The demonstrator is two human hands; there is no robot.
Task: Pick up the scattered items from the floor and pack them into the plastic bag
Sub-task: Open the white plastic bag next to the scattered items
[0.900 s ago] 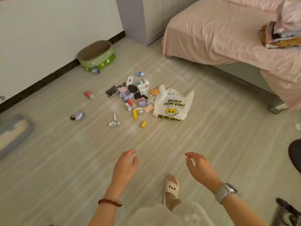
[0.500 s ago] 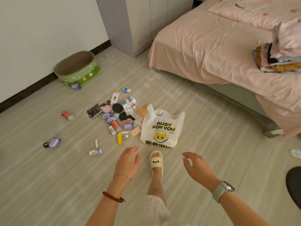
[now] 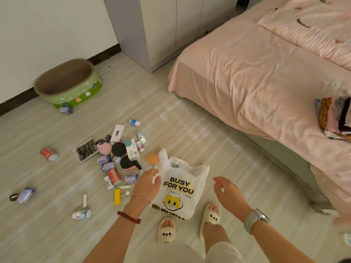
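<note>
A white plastic bag [image 3: 182, 188] printed "BUSY FOR YOU" lies flat on the wooden floor just ahead of my feet. To its left sits a heap of several small items: little bottles [image 3: 114, 176], a white box [image 3: 132, 149], black round pads [image 3: 118, 149], a yellow stick [image 3: 117, 196]. Stray pieces lie further left, among them a red can [image 3: 48, 154] and a lilac bottle [image 3: 26, 194]. My left hand [image 3: 147, 184] hovers over the bag's left edge, fingers relaxed and empty. My right hand [image 3: 228, 194] hangs to the right of the bag, loosely curled, holding nothing.
A pink-covered bed [image 3: 266, 76] fills the right side, with folded clothes [image 3: 335, 118] on it. A green oval cat scratcher [image 3: 70, 93] stands by the wall at the left, a small bottle [image 3: 65, 109] against it. A grey wardrobe [image 3: 163, 29] stands behind. My slippered feet [image 3: 209, 215] are below the bag.
I have stepped closer, so the bag and the heap now lie right under my hands. Both hands have come forward toward the bag, still empty.
</note>
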